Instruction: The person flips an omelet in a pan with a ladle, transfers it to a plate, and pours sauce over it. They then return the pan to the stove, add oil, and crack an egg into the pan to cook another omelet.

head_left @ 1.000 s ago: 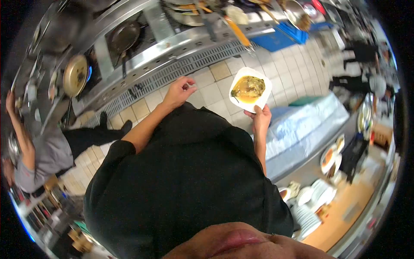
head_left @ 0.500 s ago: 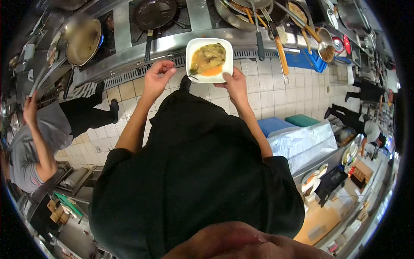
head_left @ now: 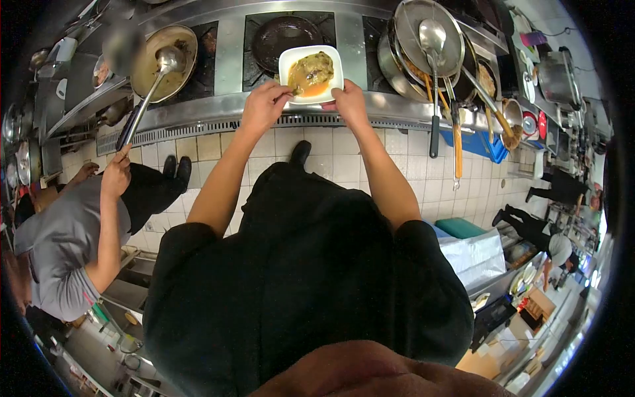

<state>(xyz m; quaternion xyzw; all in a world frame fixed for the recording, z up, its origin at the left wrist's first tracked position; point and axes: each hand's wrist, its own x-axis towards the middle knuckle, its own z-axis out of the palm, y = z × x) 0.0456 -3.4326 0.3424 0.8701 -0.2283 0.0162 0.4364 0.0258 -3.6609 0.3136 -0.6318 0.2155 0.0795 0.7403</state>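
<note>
A square white dish (head_left: 283, 69) holds greenish-brown cooked food (head_left: 313, 70) in an orange-yellow sauce. My right hand (head_left: 349, 104) grips its lower right corner, thumb on the rim and fingers beneath. At the lower left corner, my left hand (head_left: 263, 107) has thumb and fingertips pinched together. A dark bit of the food lies at that corner, and whether the fingertips hold it or the rim cannot be made out. The dish is held above the stove's front, overlapping a dark frying pan (head_left: 274, 36) in view.
A co-worker in grey (head_left: 73, 225) at left holds a ladle (head_left: 153, 89) in a pan (head_left: 147, 83). Stacked pots with a strainer (head_left: 411, 30), a ladle (head_left: 432, 46) and jutting handles stand right on the steel stove (head_left: 228, 49). Other people work far right.
The dish has moved over the stove edge. My left hand has closed from apart to a pinch at its corner. The co-worker's ladle is now in the pan; the camera view has shifted.
</note>
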